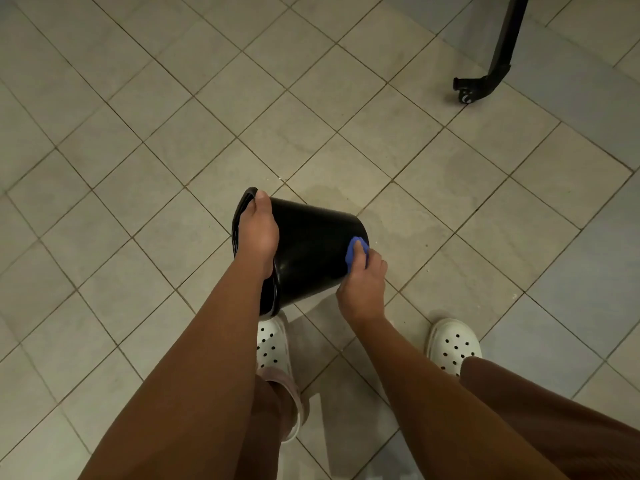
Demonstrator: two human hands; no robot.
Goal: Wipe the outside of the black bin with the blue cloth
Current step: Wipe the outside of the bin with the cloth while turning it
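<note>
**Head view: bin held sideways by its rim, cloth at the base end**

The person holds the black bin [311, 251] tipped on its side above the tiled floor [450, 174]. Its mouth faces the person's left and its base the right, and its near end sits just above the left white clog [272, 344]. The left hand [258, 233] grips the rim. The thumb lies along the outer edge; the other fingers are hidden, probably hooked inside. The right hand [362, 292] has its fingers curled round the blue cloth [355, 252], which is bunched into a small wad and pressed against the bin's wall near the base.

The main risk appears to be the single-handed hold. The cloth pushes far from the rim, so a firm stroke could twist the bin in the left hand or lever it loose, and it would likely drop onto the foot below. The wadded cloth also touches only a narrow patch, so strokes may leave unwiped strips between them. The side turned toward the floor is out of sight and could be missed unless the bin is rotated.
</note>
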